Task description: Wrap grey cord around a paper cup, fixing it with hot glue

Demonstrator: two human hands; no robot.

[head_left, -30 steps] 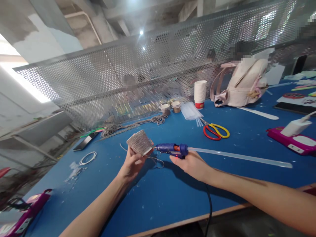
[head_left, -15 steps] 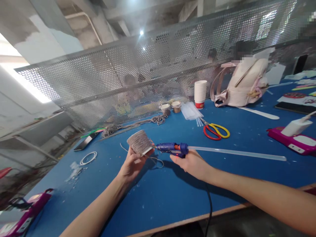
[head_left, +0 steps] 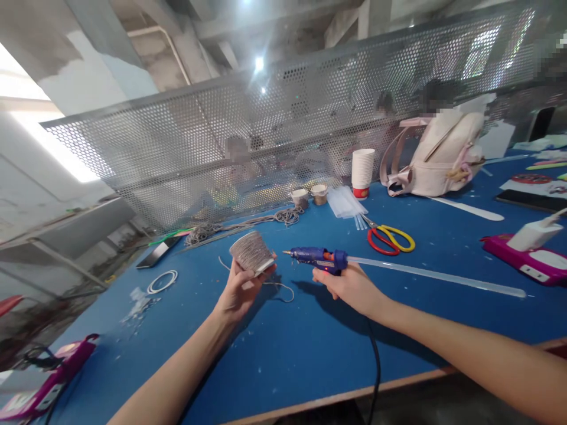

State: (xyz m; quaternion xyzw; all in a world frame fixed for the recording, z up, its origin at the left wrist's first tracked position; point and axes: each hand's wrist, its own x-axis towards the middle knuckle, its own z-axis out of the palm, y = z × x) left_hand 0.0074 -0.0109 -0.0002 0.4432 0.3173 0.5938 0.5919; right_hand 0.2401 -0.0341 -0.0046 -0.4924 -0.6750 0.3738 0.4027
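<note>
My left hand (head_left: 241, 289) is closed around a paper cup wrapped in grey cord (head_left: 251, 252), held tilted above the blue table (head_left: 283, 348). A loose end of cord (head_left: 277, 285) trails from it onto the table. My right hand (head_left: 349, 286) grips a blue hot glue gun (head_left: 316, 257), its nozzle pointing left, a short gap from the cup. A long clear glue stick (head_left: 436, 276) sticks out of the gun's back to the right. The gun's black cable (head_left: 376, 369) runs down over the table's front edge.
Red-and-yellow scissors (head_left: 390, 239), a stack of white cups (head_left: 362, 172), two small cups (head_left: 309, 195), a pale backpack (head_left: 443, 156) and coiled cord (head_left: 248, 223) lie farther back. A phone (head_left: 158, 252) and white ring (head_left: 162, 281) lie left. Pink devices (head_left: 529, 260) sit at both sides. People sit behind the perforated screen (head_left: 266, 136).
The glue gun's nozzle has drawn back to the right, away from the wrapped cup it was touching. The view has shifted slightly.
</note>
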